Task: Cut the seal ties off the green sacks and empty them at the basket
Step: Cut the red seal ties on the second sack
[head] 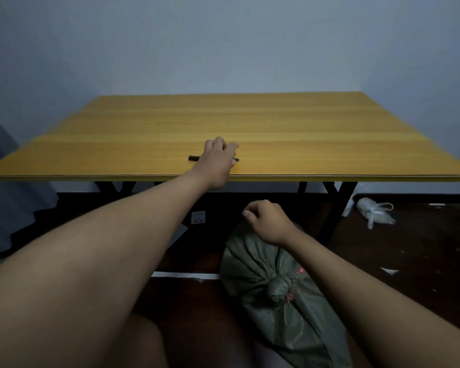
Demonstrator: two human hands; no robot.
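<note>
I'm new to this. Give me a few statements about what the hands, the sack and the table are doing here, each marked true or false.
1. The left hand is over a dark slim tool on the table. True.
2. The green sack lies on the table. False: it sits on the floor, below the table's edge.
3. The sack's neck is bunched and tied. True.
4. The right hand holds scissors. False: nothing shows in it; it is above the sack.
5. A basket stands on the table. False: none is in view.

Yellow wood table point(303, 134): dark slim tool point(194, 158) near front edge; floor point(422, 248): green sack point(282, 301), white bag point(375, 212)
</note>
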